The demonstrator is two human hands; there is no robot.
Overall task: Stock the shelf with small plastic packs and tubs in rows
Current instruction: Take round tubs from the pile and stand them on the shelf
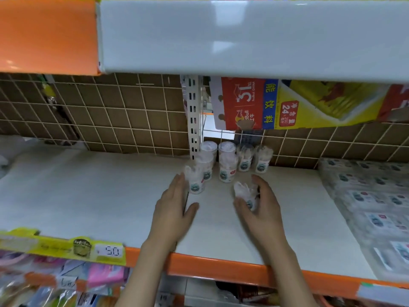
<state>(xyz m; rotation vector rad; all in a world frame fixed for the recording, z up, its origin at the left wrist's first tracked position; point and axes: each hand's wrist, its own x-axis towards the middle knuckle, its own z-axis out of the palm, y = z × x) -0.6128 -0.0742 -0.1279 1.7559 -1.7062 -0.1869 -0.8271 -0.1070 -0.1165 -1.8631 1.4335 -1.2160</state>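
Observation:
Several small clear plastic tubs with round labels stand in short rows at the back of the white shelf (99, 191); the nearest standing tub of the left row (195, 181) is right beside my left hand (174, 209). That hand is flat with straight fingers, touching the tub's left side. My right hand (264, 207) curls round another clear tub (246, 194), tilted and held just above the shelf, in front of the second row (228, 169). Two more tubs (253, 159) stand at the back right.
A stack of flat plastic packs (376, 207) fills the shelf's right end. A slotted upright post (193, 116) and wire grid back the shelf. A white shelf front (243, 36) hangs overhead. The orange shelf edge (221, 269) with a price tag (110, 251) runs below my wrists.

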